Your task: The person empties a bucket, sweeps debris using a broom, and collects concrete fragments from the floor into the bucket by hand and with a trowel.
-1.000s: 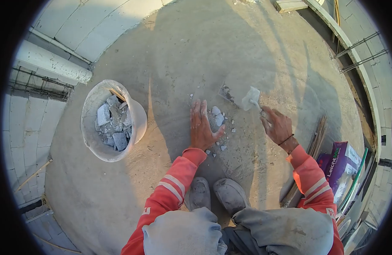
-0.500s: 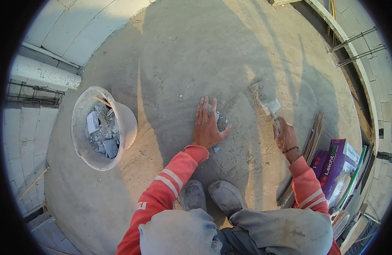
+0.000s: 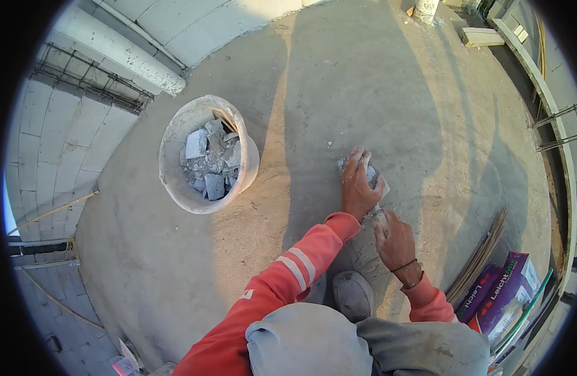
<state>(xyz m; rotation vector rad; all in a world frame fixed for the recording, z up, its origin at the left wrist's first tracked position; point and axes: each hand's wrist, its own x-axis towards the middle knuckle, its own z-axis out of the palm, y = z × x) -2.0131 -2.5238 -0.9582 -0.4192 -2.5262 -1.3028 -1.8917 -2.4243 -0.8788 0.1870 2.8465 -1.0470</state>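
My right hand (image 3: pixel 396 241) is closed around the handle of a trowel (image 3: pixel 382 185) held low at the floor. Part of the trowel's flat blade shows beyond my left hand (image 3: pixel 360 191); the rest is hidden beneath it. My left hand is open, thumb apart and fingers bent down over small pale rubble (image 3: pixel 371 172) by the blade. Whether its palm touches the blade I cannot tell. To the left stands a dusty white bucket (image 3: pixel 252 166) holding broken chunks (image 3: pixel 197 144), grey rubble and thin wooden pieces.
Purple bags (image 3: pixel 504 291) and a bundle of thin sticks (image 3: pixel 479 257) lie at the lower right. A pipe (image 3: pixel 119 50) runs along the pale block wall (image 3: pixel 69 138). Rebar (image 3: pixel 557 116) juts in at the right. My shoe (image 3: pixel 353 294) is close below my hands.
My right hand has brought the trowel left, from the sandy strip to beside my left hand. My left hand has gone from lying flat to bent over the rubble. The view has shifted.
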